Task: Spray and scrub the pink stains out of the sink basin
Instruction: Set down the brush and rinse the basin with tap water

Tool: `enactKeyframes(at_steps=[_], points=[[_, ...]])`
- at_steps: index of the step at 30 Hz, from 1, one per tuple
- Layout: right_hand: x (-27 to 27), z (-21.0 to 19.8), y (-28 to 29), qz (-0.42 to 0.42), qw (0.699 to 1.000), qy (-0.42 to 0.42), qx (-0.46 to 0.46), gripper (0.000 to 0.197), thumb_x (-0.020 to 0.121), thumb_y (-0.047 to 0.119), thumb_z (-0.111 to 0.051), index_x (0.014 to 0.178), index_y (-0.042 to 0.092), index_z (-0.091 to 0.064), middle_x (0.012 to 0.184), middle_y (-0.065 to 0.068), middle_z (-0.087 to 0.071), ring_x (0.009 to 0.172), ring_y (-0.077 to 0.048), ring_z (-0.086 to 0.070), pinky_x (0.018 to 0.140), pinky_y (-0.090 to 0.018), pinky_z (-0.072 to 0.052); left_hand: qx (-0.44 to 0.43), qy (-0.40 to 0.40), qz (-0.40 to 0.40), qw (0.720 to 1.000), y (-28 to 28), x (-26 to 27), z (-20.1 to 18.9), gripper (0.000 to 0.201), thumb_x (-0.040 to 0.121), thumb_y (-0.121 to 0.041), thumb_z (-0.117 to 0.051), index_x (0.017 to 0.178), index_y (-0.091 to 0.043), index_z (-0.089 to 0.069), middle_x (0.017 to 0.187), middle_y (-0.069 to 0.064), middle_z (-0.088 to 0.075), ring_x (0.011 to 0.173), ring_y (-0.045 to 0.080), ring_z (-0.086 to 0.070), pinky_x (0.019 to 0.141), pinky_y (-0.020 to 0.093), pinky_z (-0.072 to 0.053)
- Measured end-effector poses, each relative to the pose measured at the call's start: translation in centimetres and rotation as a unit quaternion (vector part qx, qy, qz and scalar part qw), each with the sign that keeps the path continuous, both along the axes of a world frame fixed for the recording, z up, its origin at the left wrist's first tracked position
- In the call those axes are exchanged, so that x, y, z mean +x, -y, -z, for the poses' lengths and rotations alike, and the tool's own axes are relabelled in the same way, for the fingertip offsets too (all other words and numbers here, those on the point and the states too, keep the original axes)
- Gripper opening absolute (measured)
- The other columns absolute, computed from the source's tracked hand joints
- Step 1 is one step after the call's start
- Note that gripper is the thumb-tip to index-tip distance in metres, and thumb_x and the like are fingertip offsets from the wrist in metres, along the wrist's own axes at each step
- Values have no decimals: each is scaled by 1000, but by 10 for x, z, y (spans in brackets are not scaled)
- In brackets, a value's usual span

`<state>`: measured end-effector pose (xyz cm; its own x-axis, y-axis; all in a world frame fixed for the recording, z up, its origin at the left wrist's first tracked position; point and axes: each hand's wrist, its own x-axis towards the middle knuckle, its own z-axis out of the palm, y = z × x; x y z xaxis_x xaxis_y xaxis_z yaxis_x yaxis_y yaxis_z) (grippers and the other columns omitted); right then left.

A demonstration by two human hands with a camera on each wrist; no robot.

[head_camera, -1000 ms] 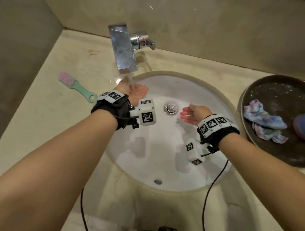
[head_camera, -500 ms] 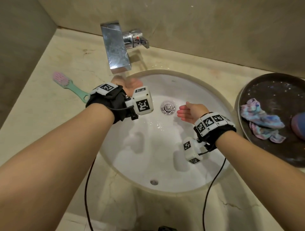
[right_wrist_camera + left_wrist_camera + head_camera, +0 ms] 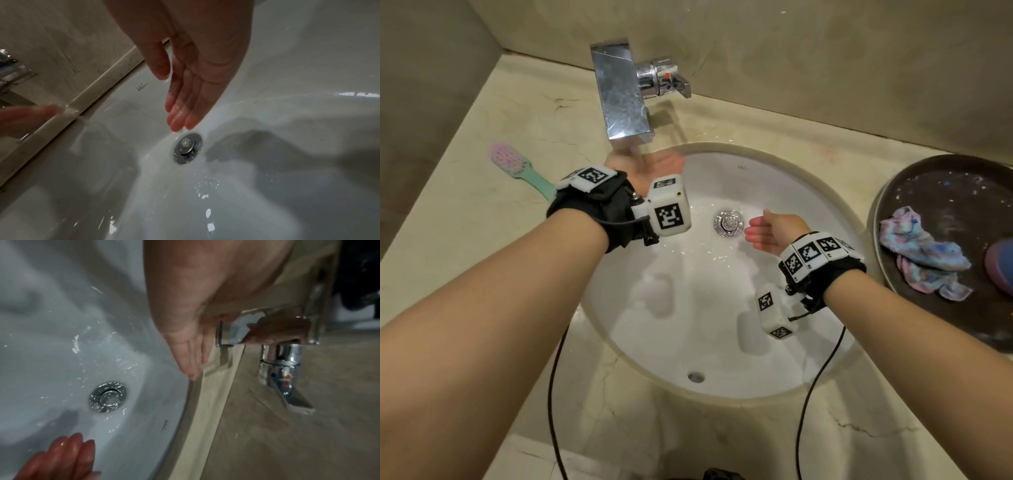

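The white sink basin (image 3: 688,329) is wet, and I see no pink stain on it. Its chrome drain (image 3: 728,223) sits near the back. My left hand (image 3: 654,169) is flat and palm-up under the chrome faucet spout (image 3: 621,99), at the basin's back rim; the left wrist view shows its fingers (image 3: 190,356) straight beside the spout (image 3: 267,331). My right hand (image 3: 774,229) hovers open just right of the drain, holding nothing. In the right wrist view its wet fingers (image 3: 180,112) point down at the drain (image 3: 187,147).
A scrub brush (image 3: 517,168) with pink bristles and a green handle lies on the beige counter, left of the basin. A dark round tray (image 3: 914,192) at the right holds a pastel cloth (image 3: 921,253) and a purple object (image 3: 1000,263). The faucet handle (image 3: 671,82) sticks out rightwards. Cables hang at the front edge.
The left hand stays under the spout, shifting slightly. The right hand holds its place by the drain. The head view has drifted a little.
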<state>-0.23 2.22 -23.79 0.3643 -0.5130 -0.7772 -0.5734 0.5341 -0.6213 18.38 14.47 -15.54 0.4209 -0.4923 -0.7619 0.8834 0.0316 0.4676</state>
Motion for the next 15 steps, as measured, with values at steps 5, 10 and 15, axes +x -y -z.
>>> enactKeyframes(at_steps=[5,10,15], points=[[0,-1,0,1,1000,3,-5,35,101,26,-34,101,1,-59,77,-9,-63,68,-18,-60,70,-27,-50,66,-7,5,998,-9,8,10,47,100,-29,-37,128,8,-47,122,19,-55,119,33,-51,95,42,-42],[-1,-3,-1,-5,1000,3,-12,38,102,25,-35,78,7,-58,76,-8,-62,68,-18,-60,71,-27,-50,112,1,-31,993,-20,7,7,45,103,-28,-23,122,5,-46,103,20,-54,88,27,-52,76,32,-44],[3,-5,-5,-1,1000,3,-11,38,101,25,-35,77,7,-57,76,-9,-61,67,-19,-59,69,-27,-49,-52,-25,15,998,-9,1,-9,55,100,-33,-22,111,13,-49,125,30,-51,114,38,-51,86,44,-45]])
